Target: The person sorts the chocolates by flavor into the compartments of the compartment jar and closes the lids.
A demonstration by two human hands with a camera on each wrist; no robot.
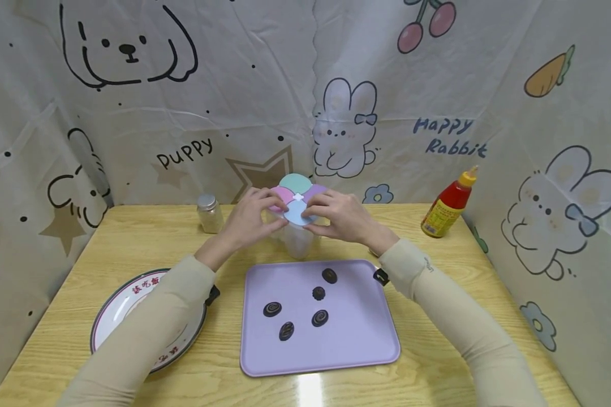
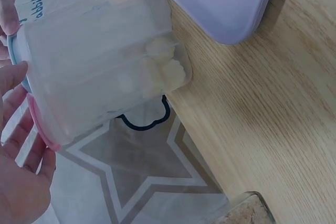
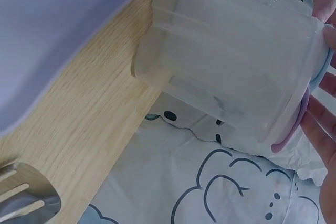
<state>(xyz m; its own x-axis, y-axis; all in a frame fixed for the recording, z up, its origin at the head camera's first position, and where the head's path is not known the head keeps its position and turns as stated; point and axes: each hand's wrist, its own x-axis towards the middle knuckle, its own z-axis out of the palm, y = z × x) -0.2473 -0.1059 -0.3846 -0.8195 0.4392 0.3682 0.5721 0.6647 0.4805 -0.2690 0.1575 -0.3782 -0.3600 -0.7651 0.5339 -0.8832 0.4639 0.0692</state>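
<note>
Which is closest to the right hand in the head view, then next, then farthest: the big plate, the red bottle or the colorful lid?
1. Colorful lid: touching the right hand.
2. Red bottle: over to the right.
3. Big plate: at the front left.

Cloudy plastic is seen in the lidded container (image 2: 100, 51), glossy wood grain on the tabletop (image 1: 422, 367), shiny metal on the slotted turner (image 3: 44, 188).

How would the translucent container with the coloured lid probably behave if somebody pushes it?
The container is probably light for its size: only a few pale pieces show low inside. It looks taller than wide, so a high push might tip it. Its smooth-looking walls may feel slippery.
</note>
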